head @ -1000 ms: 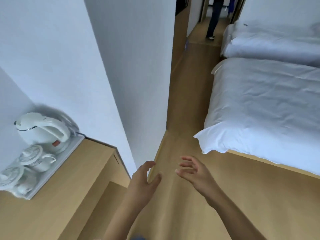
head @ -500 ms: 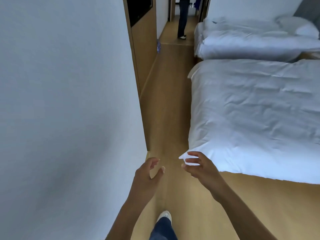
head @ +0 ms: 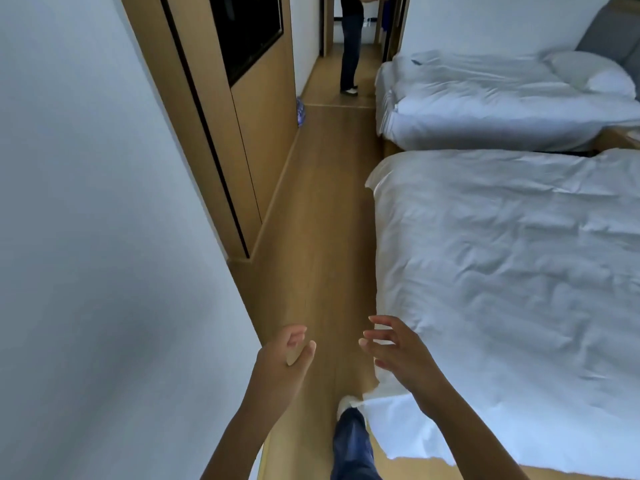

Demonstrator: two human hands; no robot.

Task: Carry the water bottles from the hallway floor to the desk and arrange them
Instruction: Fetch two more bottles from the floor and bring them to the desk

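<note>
Looking down the wooden floor (head: 322,216) with the near bed (head: 502,271) as my marker, I am seeing both hands held out and carrying nothing. The left hand (head: 282,362) is hanging over the floor left of the bed's corner, fingers loosely curled toward the thumb. The right hand (head: 398,351) is hovering at the bed's edge, fingers spread and relaxed. The water bottles (head: 300,111) are showing as a small blue-tinted cluster far beyond the bed, on the floor against the wooden wall panel (head: 263,109); I cannot tell how many. Another person (head: 350,43) is standing past them.
</note>
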